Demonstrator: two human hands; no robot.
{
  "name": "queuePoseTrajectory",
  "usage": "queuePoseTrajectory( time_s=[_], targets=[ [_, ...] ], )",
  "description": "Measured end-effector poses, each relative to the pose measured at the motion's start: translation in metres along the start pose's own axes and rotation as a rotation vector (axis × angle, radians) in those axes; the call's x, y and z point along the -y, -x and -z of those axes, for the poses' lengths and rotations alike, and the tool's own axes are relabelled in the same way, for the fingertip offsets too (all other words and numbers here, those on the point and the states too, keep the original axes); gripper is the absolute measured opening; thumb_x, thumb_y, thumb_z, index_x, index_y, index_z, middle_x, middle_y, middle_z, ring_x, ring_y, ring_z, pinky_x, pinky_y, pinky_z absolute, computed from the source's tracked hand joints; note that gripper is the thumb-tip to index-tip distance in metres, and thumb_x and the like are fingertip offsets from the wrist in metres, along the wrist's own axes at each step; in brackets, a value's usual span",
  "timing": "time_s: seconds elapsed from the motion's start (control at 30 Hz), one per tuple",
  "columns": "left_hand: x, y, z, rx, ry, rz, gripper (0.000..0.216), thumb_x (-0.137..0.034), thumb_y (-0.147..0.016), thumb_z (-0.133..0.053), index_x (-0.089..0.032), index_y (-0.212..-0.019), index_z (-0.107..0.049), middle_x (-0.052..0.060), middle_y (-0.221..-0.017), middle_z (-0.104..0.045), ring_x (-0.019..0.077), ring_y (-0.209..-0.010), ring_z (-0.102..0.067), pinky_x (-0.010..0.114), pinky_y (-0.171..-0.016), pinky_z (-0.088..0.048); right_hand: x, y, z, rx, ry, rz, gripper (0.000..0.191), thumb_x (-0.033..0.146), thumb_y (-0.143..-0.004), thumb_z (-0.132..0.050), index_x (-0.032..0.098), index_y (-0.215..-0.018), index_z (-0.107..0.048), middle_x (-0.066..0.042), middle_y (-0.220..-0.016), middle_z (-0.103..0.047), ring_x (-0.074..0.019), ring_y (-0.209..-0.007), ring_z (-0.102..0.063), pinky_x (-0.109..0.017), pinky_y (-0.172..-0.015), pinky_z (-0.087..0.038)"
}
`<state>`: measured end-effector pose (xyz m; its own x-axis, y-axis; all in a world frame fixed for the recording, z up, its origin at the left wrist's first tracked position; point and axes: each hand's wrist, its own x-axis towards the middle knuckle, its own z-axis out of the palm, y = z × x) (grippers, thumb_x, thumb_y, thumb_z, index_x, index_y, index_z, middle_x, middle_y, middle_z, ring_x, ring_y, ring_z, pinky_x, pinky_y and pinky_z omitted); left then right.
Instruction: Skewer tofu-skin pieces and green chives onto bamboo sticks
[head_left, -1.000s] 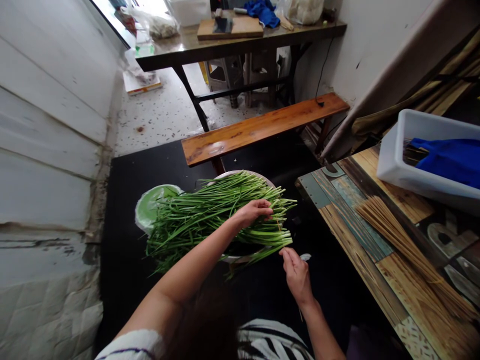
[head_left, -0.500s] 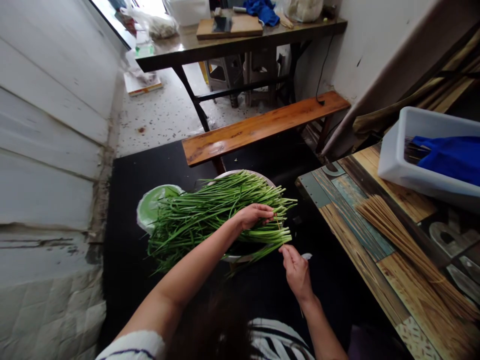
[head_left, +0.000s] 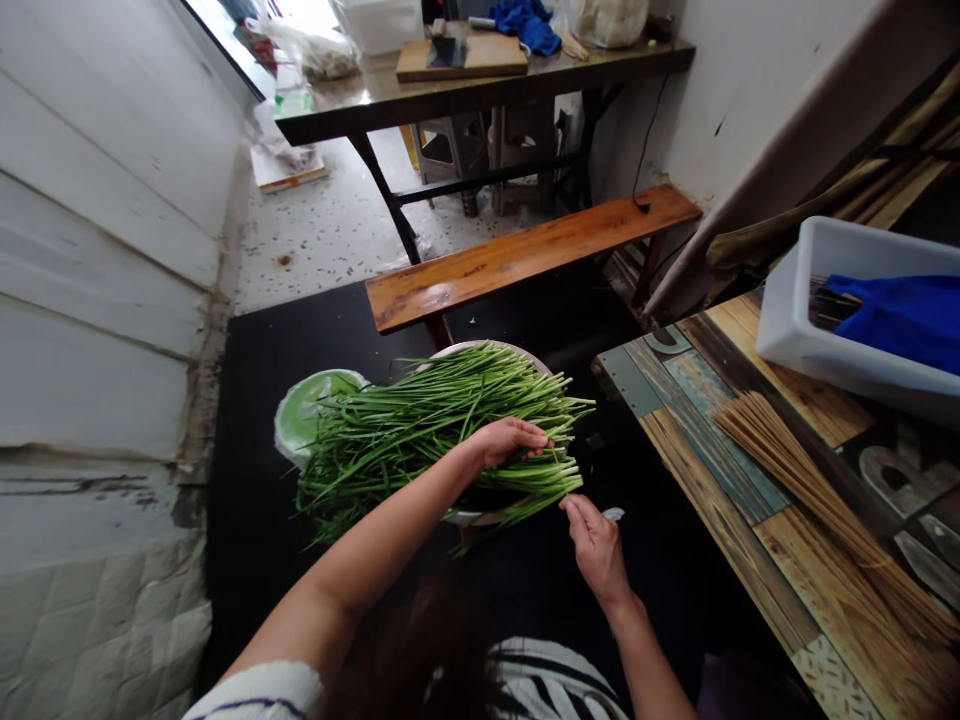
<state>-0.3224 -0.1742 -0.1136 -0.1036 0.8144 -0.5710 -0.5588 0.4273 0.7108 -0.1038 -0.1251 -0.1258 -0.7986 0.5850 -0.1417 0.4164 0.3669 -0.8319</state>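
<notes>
Well, the green stalks (head_left: 405, 430) lay in a heap across the bowl (head_left: 466, 347), with their cut ends sticking out over the bowl's right rim. The left hand (head_left: 510, 440) sat on top of them near that rim, its fingers curled down around a few stalks. The right hand (head_left: 596, 545) was just off the bowl's near right edge. Its finger and thumb were pinched shut on a thin stick (head_left: 562, 485) that was hard to see, with its tip at the cut ends. I think the good way was to press those few stalks flat and side by side, so the ends lined up, and to push the stick straight across, slowly. A crooked push could split a stalk or poke a finger of the left hand. More sticks (head_left: 802, 470) lay in a pile well to the right of the bowl, and a green bag (head_left: 300, 410) touched its left side.
</notes>
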Motion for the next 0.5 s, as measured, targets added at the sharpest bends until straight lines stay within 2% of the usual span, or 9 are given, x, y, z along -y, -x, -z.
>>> queuePoseTrajectory(
  time_s=[0.13,0.2,0.23,0.33,0.4,0.5],
  targets=[
    [0.013,0.003,-0.005,0.008,-0.185,0.037,0.023,-0.032,-0.056,-0.078,-0.014,-0.07,-0.073,0.002,-0.065,-0.067,0.0128,-0.059,-0.054,0.026,-0.062,-0.041,0.0,-0.004,-0.002,-0.012,0.035,-0.023,0.037,0.037,-0.094,-0.033,0.018,-0.092,-0.064,-0.002,-0.065,-0.062,-0.0113,-0.053,-0.055,-0.019,-0.05,-0.037],
    [0.015,-0.001,-0.001,-0.034,-0.334,-0.014,0.022,-0.033,-0.062,-0.074,-0.016,-0.076,-0.073,0.002,-0.071,-0.068,0.0152,-0.065,-0.057,0.027,-0.067,-0.043,0.0,-0.005,-0.002,-0.014,0.052,-0.04,0.036,0.037,-0.095,-0.033,0.019,-0.092,-0.064,-0.002,-0.066,-0.062,-0.0111,-0.054,-0.056,-0.018,-0.051,-0.038],
    [0.015,-0.004,0.002,-0.098,-0.436,-0.076,0.021,-0.032,-0.065,-0.072,-0.016,-0.079,-0.073,0.002,-0.074,-0.068,0.0162,-0.068,-0.058,0.027,-0.069,-0.043,-0.001,-0.006,-0.003,-0.014,0.057,-0.048,0.036,0.037,-0.095,-0.033,0.019,-0.091,-0.063,-0.001,-0.066,-0.062,-0.0111,-0.054,-0.056,-0.018,-0.051,-0.038],
    [0.01,-0.02,0.013,-0.449,-0.795,-0.35,0.015,-0.025,-0.075,-0.063,-0.017,-0.085,-0.071,0.005,-0.083,-0.065,0.0181,-0.078,-0.057,0.028,-0.077,-0.042,-0.002,-0.006,-0.004,-0.022,0.057,-0.072,0.036,0.038,-0.095,-0.032,0.019,-0.091,-0.063,-0.001,-0.065,-0.062,-0.0111,-0.054,-0.055,-0.018,-0.051,-0.036],
    [0.005,-0.031,0.019,-0.624,-1.036,-0.47,0.014,-0.02,-0.078,-0.06,-0.018,-0.089,-0.069,0.006,-0.09,-0.062,0.0196,-0.086,-0.055,0.03,-0.082,-0.041,-0.002,-0.005,-0.005,-0.027,0.051,-0.082,0.037,0.039,-0.095,-0.032,0.019,-0.091,-0.062,-0.001,-0.064,-0.061,-0.0111,-0.053,-0.055,-0.018,-0.051,-0.036],
    [-0.002,-0.042,0.024,-0.643,-1.288,-0.452,0.014,-0.017,-0.076,-0.061,-0.017,-0.089,-0.066,0.008,-0.092,-0.058,0.0226,-0.092,-0.052,0.034,-0.085,-0.041,-0.002,-0.003,-0.005,-0.028,0.044,-0.073,0.037,0.039,-0.094,-0.032,0.018,-0.089,-0.062,-0.002,-0.065,-0.062,-0.0116,-0.055,-0.055,-0.018,-0.05,-0.036]
  ],
)
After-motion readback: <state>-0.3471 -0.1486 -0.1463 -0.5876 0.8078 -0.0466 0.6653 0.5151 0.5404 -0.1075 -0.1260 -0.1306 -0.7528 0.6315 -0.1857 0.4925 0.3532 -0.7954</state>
